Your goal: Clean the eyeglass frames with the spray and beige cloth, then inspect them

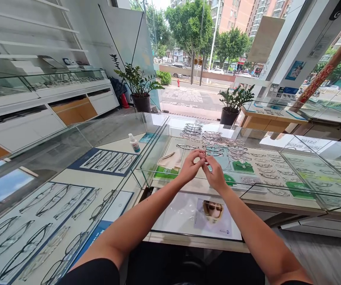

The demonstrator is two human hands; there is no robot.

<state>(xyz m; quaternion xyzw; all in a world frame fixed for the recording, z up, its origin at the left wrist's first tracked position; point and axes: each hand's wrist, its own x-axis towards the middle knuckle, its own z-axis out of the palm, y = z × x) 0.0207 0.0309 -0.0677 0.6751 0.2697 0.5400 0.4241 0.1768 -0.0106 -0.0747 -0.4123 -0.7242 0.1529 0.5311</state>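
Both hands meet over the glass counter, fingertips close together. My left hand [192, 165] is closed in a pinch, its thumb and forefinger at a thin dark piece [205, 152] that sticks up between the hands. My right hand [215, 173] is also closed, pinching the same piece from the other side. The piece is too small to name, and most of it is hidden by the fingers. Just beyond the hands lie dark-framed eyeglasses [186, 147] and several rows of other frames [212, 137]. A pale cloth [170, 159] lies left of my left hand.
Glass display cases [111, 192] with eyeglasses [28, 247] stretch to the left. A white spray bottle [134, 143] stands on the left counter. A poster [213, 217] lies below my forearms. Potted plants [142, 103] flank the doorway, and another glass case [321, 174] stands right.
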